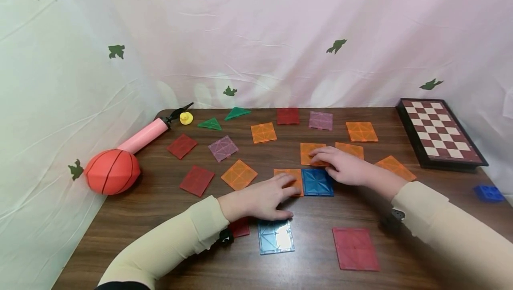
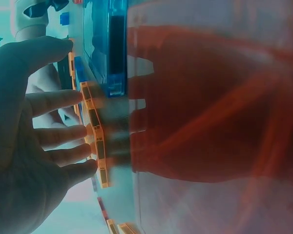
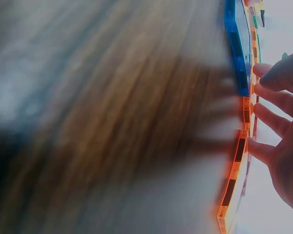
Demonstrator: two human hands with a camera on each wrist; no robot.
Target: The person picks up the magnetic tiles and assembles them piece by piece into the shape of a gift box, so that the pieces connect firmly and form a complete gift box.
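Note:
My left hand (image 1: 267,195) reaches over an orange square magnetic tile (image 1: 288,172), its fingers extended over it. In the left wrist view, the fingertips (image 2: 85,168) meet that tile's edge. Right of it, edge to edge, lies a dark blue tile (image 1: 318,183). My right hand (image 1: 340,165) has its fingers spread on another orange tile (image 1: 306,153) just behind the blue one. A third orange tile (image 1: 350,149) lies partly behind the right hand. Near the left thumb is a light blue tile (image 1: 276,238), with a red tile (image 1: 240,227) partly hidden by the left wrist.
More tiles lie scattered, among them a pinkish-red square (image 1: 356,249), a purple square (image 1: 223,148) and a green triangle (image 1: 210,124). A red ball (image 1: 112,172), pink pump (image 1: 144,135) and yellow duck (image 1: 186,118) sit left; a chessboard (image 1: 438,129) and blue brick (image 1: 488,193) right.

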